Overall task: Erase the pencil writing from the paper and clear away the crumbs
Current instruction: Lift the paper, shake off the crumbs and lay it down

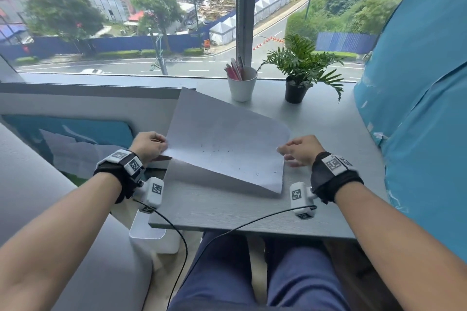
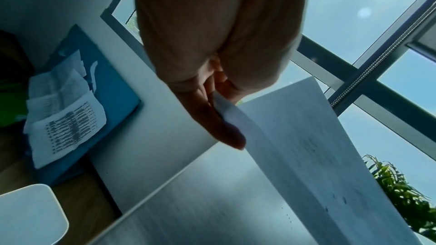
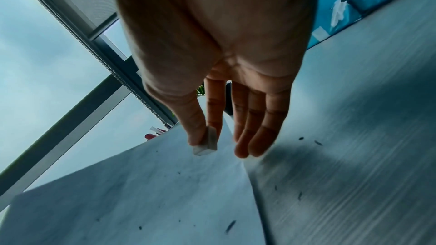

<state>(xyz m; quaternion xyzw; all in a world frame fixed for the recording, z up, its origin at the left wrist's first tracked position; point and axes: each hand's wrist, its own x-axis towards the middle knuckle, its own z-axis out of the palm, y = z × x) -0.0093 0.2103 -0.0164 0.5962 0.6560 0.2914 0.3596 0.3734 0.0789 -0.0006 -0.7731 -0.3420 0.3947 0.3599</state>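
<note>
1. Paper [image 1: 222, 144] hangs lifted between the two hands, above the bench [image 1: 227, 209] toward its left edge; its left side is raised and its near right corner dips to the bench top.
2. Left hand [image 1: 149, 145] pinches the sheet's left edge between thumb and fingers, out past the bench's left edge; the left wrist view shows the thumb under the sheet.
3. Right hand [image 1: 302, 149] meets the right edge. Its thumb and forefinger pinch a small white eraser [image 3: 207, 141] against the paper, and the other fingers lie straight under the edge.
4. Long axis of the sheet runs from the near right toward the far left corner of the bench. Both hands are on it, so neither is nearer.
5. White bin [image 1: 151, 232] stands below the near left corner of the bench. My judgement: the coming move turns on tipping the sheet leftward over it.
6. Counts: one paper, one eraser, one bin; many dark crumbs [image 1: 217, 150] on the sheet, too small to count, and a few more crumbs on the bench by the right hand.
7. Cup [image 1: 242, 87] of pens and one potted plant [image 1: 300, 68] stand at the far edge.
</note>
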